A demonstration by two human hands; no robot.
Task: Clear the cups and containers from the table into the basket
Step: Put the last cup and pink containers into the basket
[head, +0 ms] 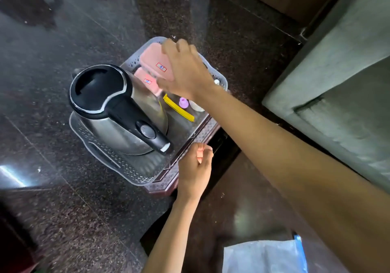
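— Where's the pink box (152, 58)?
— In the basket (126, 170), beside the kettle (118, 114). The right hand (185, 67) curls round it.
— Heavy?
— Looks light, smooth plastic. Hold its sides. The left hand (194, 167) is curled at the rim; grip unclear.

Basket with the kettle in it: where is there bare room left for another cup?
A bare strip of basket floor lies between the kettle, the yellow clip and the near-right wall. The far end is crowded: pink containers, one gripped by the right hand.
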